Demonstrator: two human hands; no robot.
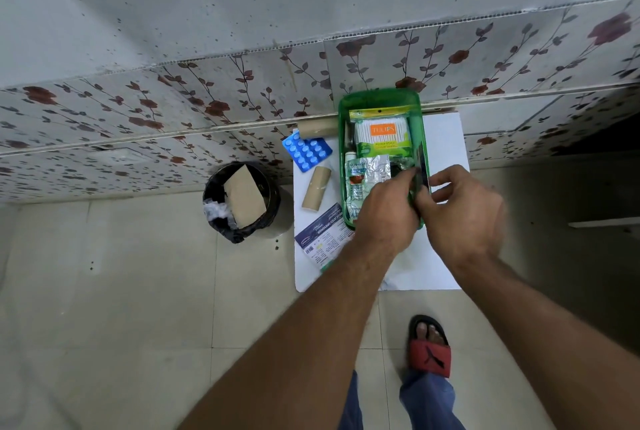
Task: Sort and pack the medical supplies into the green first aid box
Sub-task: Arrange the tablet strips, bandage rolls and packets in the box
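The green first aid box (346, 111) lies open on a small white table (443, 138). Inside it are a pack of cotton swabs (382, 133), a silver foil strip (375, 170) and a small sachet (355, 183). My left hand (388, 208) reaches into the box's near end with its fingers curled. My right hand (460, 208) pinches the box's right rim and a dark thin item there; what it is cannot be made out. Left of the box lie a blue pill blister (306, 150), two cardboard rolls (317, 192) (317, 128) and a dressing packet (323, 235).
A black bin (242, 201) with cardboard and plastic in it stands on the tiled floor left of the table. A floral-tiled wall (173, 107) runs behind. My foot in a red sandal (429, 346) is in front of the table.
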